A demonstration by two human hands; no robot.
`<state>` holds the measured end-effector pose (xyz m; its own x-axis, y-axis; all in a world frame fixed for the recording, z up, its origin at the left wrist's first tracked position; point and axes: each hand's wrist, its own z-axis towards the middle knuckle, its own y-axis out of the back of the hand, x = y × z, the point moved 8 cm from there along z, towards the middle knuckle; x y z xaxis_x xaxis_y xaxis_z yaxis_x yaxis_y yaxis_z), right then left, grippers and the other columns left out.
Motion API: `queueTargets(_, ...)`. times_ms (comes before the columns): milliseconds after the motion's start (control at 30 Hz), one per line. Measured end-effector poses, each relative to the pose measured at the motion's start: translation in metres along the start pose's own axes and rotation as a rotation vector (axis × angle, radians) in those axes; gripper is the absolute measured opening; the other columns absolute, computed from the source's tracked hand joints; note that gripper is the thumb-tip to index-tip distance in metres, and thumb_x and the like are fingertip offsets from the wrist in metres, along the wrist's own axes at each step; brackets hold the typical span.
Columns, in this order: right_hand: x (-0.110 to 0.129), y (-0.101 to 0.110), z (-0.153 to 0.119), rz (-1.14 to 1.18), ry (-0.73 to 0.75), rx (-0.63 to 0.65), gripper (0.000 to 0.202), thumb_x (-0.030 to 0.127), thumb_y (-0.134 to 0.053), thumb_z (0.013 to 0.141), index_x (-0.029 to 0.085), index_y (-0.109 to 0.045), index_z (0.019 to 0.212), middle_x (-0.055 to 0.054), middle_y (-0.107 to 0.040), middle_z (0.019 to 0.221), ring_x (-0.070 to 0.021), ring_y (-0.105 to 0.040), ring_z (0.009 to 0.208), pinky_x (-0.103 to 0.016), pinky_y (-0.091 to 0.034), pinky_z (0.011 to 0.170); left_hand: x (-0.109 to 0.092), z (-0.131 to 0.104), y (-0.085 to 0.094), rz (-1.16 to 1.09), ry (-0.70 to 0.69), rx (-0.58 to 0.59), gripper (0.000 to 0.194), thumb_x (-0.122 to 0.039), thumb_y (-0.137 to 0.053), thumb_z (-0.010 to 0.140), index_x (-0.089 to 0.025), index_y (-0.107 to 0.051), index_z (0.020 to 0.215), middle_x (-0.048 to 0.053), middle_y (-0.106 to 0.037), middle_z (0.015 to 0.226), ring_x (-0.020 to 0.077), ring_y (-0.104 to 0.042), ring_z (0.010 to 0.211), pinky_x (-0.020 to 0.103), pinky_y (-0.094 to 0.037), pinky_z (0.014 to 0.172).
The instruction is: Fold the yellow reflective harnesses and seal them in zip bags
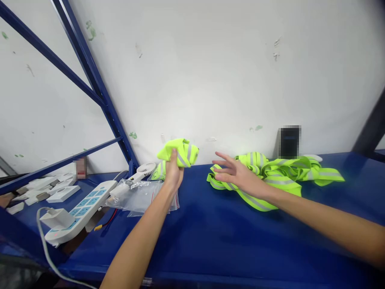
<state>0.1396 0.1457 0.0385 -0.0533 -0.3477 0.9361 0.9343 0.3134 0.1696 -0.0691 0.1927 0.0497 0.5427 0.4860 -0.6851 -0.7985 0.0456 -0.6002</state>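
L hand [174, 173] clamped on hi-vis bundle [182, 153], held up over L-centre of blue desk [210, 237], thumb on near face. Bundle's long axis approx. crosswise, L–R. R hand [240, 177] holds nothing, fingers spread, pointing L twd bundle; bundle lies L & a bit higher, clear gap btwn. Strap pile [282, 181] behind & R of R hand, which is nearer to it than L; contact w/ pile: can't tell.

a long white-and-blue plastic power strip [86, 209] bears a blocky white plug [61, 219]; a round white fan [146, 168] lies near the scuffed white wall [225, 76].
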Motion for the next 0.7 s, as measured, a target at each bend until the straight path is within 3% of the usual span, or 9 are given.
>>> queueTargets(67,-0.014,-0.021,0.008,0.233,-0.131,0.057,0.103,0.037,-0.083,0.07,0.039,-0.023,0.154,-0.014,-0.049,0.147,-0.0264,-0.065,0.114,-0.044,-0.057,0.09,0.013,-0.012,-0.002,0.065,0.032,0.023,0.044,-0.043,-0.077,0.076,-0.022,-0.066,0.113,0.005,-0.071,0.115,0.0214,-0.059,0.123,0.032,-0.047,0.103)
queueTargets(133,-0.016,-0.035,0.022,0.425,-0.114,0.032,0.108,0.034,-0.086,0.065,0.041,-0.023,0.152,-0.009,-0.058,0.137,-0.0227,-0.067,0.108,-0.039,-0.058,0.086,0.028,-0.026,-0.009,0.155,0.041,0.098,0.046,-0.042,-0.078,0.075,-0.023,-0.064,0.115,0.005,-0.07,0.116,0.0215,-0.056,0.127,0.033,-0.043,0.108)
queueTargets(233,-0.013,-0.039,0.041,0.633,0.016,-0.106,0.076,0.031,-0.088,0.06,0.031,-0.053,0.128,-0.002,-0.07,0.113,-0.019,-0.067,0.101,-0.031,-0.056,0.087,0.044,-0.04,-0.014,0.239,0.026,0.166,0.049,-0.039,-0.078,0.075,-0.025,-0.061,0.12,0.005,-0.067,0.123,0.0215,-0.05,0.133,0.035,-0.037,0.112)
queueTargets(300,-0.016,-0.042,0.048,0.707,0.03,-0.111,0.058,0.03,-0.089,0.058,0.026,-0.06,0.108,0.0,-0.072,0.099,-0.018,-0.068,0.094,-0.028,-0.055,0.082,0.049,-0.043,-0.012,0.238,0.043,0.164,0.053,-0.037,-0.079,0.074,-0.026,-0.059,0.122,0.004,-0.065,0.124,0.021,-0.048,0.134,0.035,-0.037,0.112)
queueTargets(467,-0.032,-0.044,0.05,0.772,-0.027,0.001,0.05,0.035,-0.088,0.059,0.025,-0.059,0.098,0.0,-0.071,0.092,-0.0187,-0.068,0.085,-0.03,-0.056,0.073,0.056,-0.049,-0.014,0.22,0.128,0.22,0.057,-0.033,-0.081,0.07,-0.026,-0.058,0.121,0.004,-0.067,0.117,0.0206,-0.054,0.125,0.036,-0.041,0.108)
queueTargets(600,-0.042,-0.029,0.046,0.728,-0.062,-0.081,0.051,0.035,-0.088,0.057,0.024,-0.056,0.095,0.001,-0.069,0.088,-0.0196,-0.067,0.082,-0.031,-0.055,0.071,0.059,-0.057,-0.021,0.234,0.158,0.292,0.055,-0.029,-0.083,0.066,-0.025,-0.058,0.115,0.004,-0.066,0.117,0.0211,-0.058,0.118,0.036,-0.043,0.104)
queueTargets(700,-0.044,-0.008,0.034,0.557,-0.062,-0.179,0.051,0.034,-0.089,0.055,0.024,-0.05,0.086,0.003,-0.063,0.078,-0.0186,-0.064,0.073,-0.031,-0.052,0.066,0.06,-0.064,-0.031,0.195,0.202,0.412,0.053,-0.026,-0.082,0.066,-0.023,-0.059,0.113,0.003,-0.066,0.113,0.0196,-0.061,0.107,0.033,-0.045,0.098)
